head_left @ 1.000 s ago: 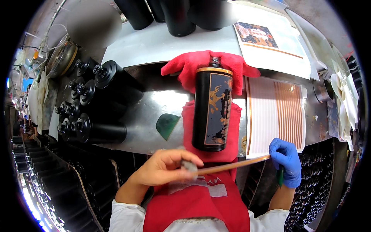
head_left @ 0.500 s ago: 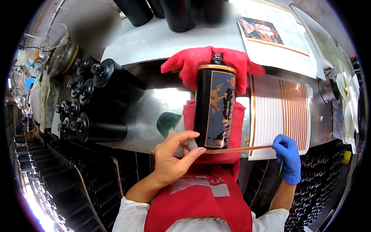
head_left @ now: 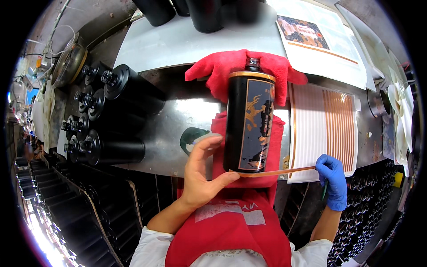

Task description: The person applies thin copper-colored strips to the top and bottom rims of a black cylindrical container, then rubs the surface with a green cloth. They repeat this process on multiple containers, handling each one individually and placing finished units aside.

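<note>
A black bottle [head_left: 235, 124] with a gold shoulder band and a dark panel of gold decoration lies on a red cloth [head_left: 278, 138], its neck away from me. A thin copper-coloured strip [head_left: 280, 171] runs from the bottle's base edge toward the right. My left hand [head_left: 198, 178] is open, its fingers spread beside the bottle, with the thumb tip at the strip's left end by the base. In its blue glove, my right hand [head_left: 331, 180] pinches the strip's other end. A slim green tool [head_left: 324, 190] is also tucked in that hand.
Several black bottles [head_left: 118, 147] lie stacked on the left. Right of the cloth is a sheet of copper strips [head_left: 307, 133]. A dark green scraper-like piece [head_left: 189, 133] lies left of the bottle. More black cylinders [head_left: 204, 18] and a printed sheet [head_left: 329, 58] are at the back.
The fingers of my left hand have spread and lifted up away from the bottle's base, while its thumb stays by the strip. My right hand still holds the strip out.
</note>
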`<state>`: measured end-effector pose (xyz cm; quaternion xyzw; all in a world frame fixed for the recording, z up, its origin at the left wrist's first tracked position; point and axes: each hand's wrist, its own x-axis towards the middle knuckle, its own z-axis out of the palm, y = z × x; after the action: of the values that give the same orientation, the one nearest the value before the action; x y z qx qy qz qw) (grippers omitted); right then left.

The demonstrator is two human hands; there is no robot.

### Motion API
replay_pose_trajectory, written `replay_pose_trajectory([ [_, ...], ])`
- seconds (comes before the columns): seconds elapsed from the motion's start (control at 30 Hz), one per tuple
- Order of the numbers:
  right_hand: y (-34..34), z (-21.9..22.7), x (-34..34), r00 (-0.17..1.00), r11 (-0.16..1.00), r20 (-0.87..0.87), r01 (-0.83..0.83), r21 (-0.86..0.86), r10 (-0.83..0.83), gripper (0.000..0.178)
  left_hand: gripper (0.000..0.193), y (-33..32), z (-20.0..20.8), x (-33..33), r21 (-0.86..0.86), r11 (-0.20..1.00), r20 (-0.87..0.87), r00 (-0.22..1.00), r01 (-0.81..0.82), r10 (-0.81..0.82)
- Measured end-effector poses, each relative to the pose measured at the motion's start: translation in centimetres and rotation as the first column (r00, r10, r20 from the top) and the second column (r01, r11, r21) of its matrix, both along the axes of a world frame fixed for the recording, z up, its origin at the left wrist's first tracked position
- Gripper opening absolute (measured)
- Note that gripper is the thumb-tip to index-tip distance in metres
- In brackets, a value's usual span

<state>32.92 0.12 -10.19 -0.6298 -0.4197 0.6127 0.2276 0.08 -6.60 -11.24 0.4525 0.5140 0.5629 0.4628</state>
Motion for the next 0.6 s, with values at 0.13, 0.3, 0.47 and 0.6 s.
replay_pose_trajectory([
  [0.13, 0.1, -0.4, -0.1, 1.000, 1.000, 0.023, -0.007, 0.001, 0.007, 0.009, 0.072, 0.3, -0.7, -0.2, -0.047, 0.997, 0.038, 0.998, 0.057, -0.056],
  [0.3, 0.5, -1.3, -0.3, 0.998, 0.999, 0.063, -0.002, -0.032, 0.004, 0.010, 0.073, 0.6, -0.9, -0.6, -0.076, 0.992, 0.107, 0.990, 0.099, -0.091],
  [0.47, 1.1, -1.8, 0.1, 0.995, 0.999, 0.096, -0.035, -0.026, 0.038, 0.011, 0.077, 1.2, -1.0, -1.0, -0.150, 0.978, 0.274, 0.957, 0.144, -0.099],
  [0.6, 1.2, -2.6, 0.0, 0.991, 0.999, 0.127, -0.045, 0.021, 0.042, 0.013, 0.087, 0.6, 1.1, 1.0, 0.141, 0.984, -0.270, 0.961, 0.108, -0.066],
])
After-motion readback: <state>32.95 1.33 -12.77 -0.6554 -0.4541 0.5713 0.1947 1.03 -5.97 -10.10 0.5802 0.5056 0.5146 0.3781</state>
